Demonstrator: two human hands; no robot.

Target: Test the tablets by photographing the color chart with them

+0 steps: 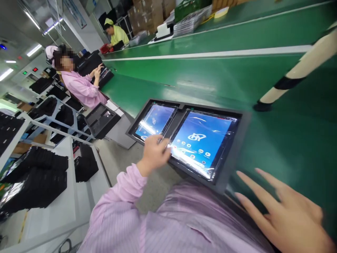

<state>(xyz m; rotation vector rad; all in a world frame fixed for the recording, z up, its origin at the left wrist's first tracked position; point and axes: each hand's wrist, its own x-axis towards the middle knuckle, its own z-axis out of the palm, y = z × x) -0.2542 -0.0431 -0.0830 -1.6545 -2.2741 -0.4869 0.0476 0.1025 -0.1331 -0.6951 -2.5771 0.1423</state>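
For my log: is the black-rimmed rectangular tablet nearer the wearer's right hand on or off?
On: the tablet shows a lit blue display with icons.

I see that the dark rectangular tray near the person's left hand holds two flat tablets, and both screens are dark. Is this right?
One detail is wrong: in the head view, the left flat tablet and the right flat tablet glow mostly blue, not dark. The dark rectangular tray near the left hand does hold both.

- The left hand (155, 153) is blurred; I can't tell whether its fingers touch the right tablet (204, 135).
- I see the right hand (289, 214) blurred, cut off at the bottom edge.
- My view clips the striped pole (305, 70) at the right edge.
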